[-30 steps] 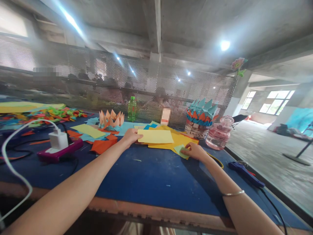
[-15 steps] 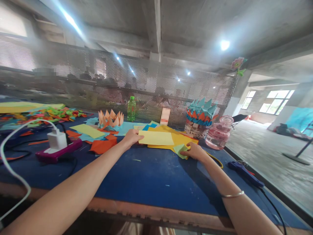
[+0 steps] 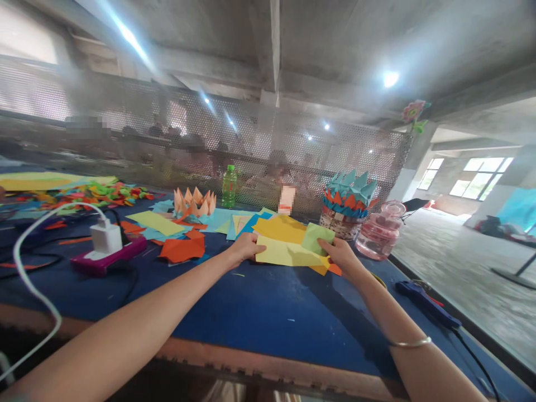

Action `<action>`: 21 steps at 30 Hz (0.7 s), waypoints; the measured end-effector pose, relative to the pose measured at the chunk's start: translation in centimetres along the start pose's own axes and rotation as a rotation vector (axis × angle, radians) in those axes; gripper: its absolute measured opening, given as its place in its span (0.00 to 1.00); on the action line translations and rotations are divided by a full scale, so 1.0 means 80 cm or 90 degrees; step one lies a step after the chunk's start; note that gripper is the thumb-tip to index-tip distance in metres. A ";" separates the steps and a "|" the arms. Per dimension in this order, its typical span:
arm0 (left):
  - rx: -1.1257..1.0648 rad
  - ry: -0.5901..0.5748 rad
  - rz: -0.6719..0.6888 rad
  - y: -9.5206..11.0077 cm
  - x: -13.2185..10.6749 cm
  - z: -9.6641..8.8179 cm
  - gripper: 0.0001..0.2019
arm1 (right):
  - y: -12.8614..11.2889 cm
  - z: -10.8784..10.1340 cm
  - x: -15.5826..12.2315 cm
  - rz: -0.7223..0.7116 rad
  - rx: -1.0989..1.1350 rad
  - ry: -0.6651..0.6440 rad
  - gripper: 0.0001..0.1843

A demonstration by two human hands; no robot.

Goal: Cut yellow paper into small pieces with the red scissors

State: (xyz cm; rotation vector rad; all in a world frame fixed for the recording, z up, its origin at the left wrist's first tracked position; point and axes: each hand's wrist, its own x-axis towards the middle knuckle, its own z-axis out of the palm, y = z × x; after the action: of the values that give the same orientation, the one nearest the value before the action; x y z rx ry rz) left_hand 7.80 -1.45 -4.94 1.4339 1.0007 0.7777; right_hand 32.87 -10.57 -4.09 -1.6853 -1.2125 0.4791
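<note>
My left hand [image 3: 246, 249] pinches the left end of a long pale yellow paper strip [image 3: 278, 252]. Between the thumb and fingers of my right hand [image 3: 338, 254] is a small light green square of paper [image 3: 315, 239], which overlaps the strip's right end. Behind and beneath them lies a darker yellow sheet [image 3: 280, 229], with blue and pale sheets at its left. A bit of orange paper [image 3: 335, 269] shows under my right hand. My right hand's fingertips are partly hidden behind the green square.
Orange paper [image 3: 182, 249] and a peach paper crown [image 3: 195, 205] lie left, near a green bottle [image 3: 229, 187]. A purple power strip [image 3: 94, 263] with a white charger sits nearer. At right stand a container of folded paper points [image 3: 341, 220], a pink jar [image 3: 379, 234] and a blue-handled tool [image 3: 427, 303].
The pale yellow strip has moved nearer to me and to the right. My right hand has raised the green square and brought it over the strip's right end.
</note>
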 end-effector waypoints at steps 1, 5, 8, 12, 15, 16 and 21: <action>-0.012 -0.018 -0.001 -0.002 0.000 0.004 0.07 | -0.004 0.007 -0.004 0.002 0.041 -0.019 0.16; 0.010 -0.071 0.015 -0.002 0.000 0.010 0.08 | -0.014 0.033 -0.021 -0.016 0.120 -0.109 0.17; 0.145 0.063 0.121 0.009 0.000 0.001 0.07 | -0.014 0.045 -0.028 -0.055 0.111 -0.140 0.21; 0.175 0.136 0.256 0.023 -0.004 -0.007 0.10 | -0.013 0.050 -0.032 -0.104 0.082 -0.159 0.24; 0.072 -0.017 0.219 0.026 -0.012 0.002 0.17 | -0.015 0.054 -0.037 -0.136 0.058 -0.196 0.24; 0.048 -0.075 0.206 0.025 -0.014 0.007 0.19 | -0.016 0.055 -0.039 -0.149 0.051 -0.215 0.24; 0.029 -0.182 0.173 0.020 -0.016 0.019 0.13 | -0.019 0.051 -0.036 -0.217 0.014 -0.254 0.25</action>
State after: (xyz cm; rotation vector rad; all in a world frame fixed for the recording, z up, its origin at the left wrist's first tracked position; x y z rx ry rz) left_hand 8.86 -3.19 -3.43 1.6884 0.6150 0.7213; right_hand 27.78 -11.14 -5.20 -1.3616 -1.7392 0.6302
